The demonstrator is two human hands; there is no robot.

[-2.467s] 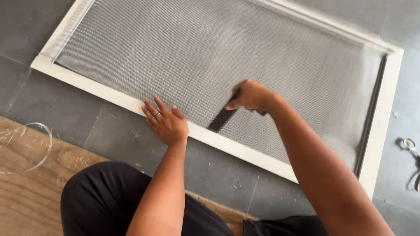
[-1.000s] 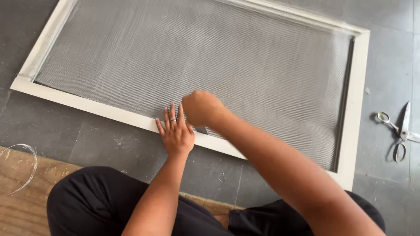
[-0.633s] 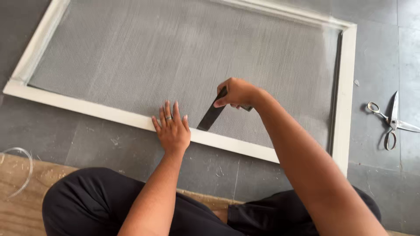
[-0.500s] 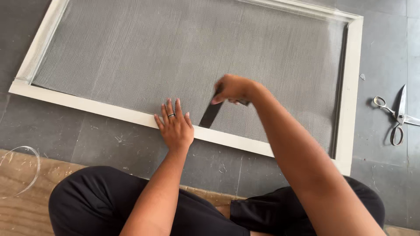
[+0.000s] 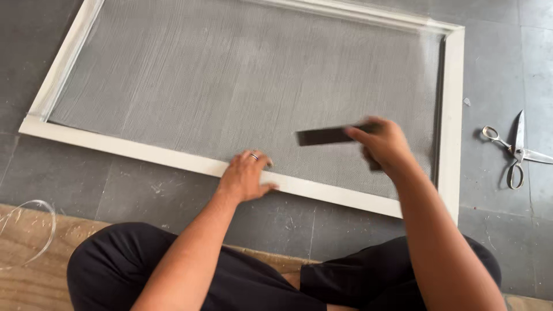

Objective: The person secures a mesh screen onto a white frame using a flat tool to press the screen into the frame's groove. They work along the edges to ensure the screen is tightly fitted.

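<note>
Holding the dark flat strip (image 5: 325, 136) level above the grey mesh (image 5: 230, 80), we grip its right end in the right hand (image 5: 385, 147), fingers curled shut around it, though motion blur hides exactly how they sit. The strip hangs over the lower right part of the screen, a little above the near rail of the white frame (image 5: 144, 151), and whether it touches the mesh we cannot tell.

The left hand (image 5: 245, 178) lies flat on that near rail, fingers spread and reaching onto the mesh edge, a ring on one finger. To our eye the step goes best if this hand presses firmly, so the frame does not slide on the grey tiled floor (image 5: 86, 184), and if we bring the strip down squarely near the rail, not at a slant, so the mesh stays taut and unwrinkled.

We sit cross-legged in black trousers (image 5: 115, 270) at the near side. A pair of scissors (image 5: 512, 152) lies on the floor well to the right of the frame, and a loop of clear cord (image 5: 43, 230) rests on a wooden board (image 5: 29, 288) at our left.
</note>
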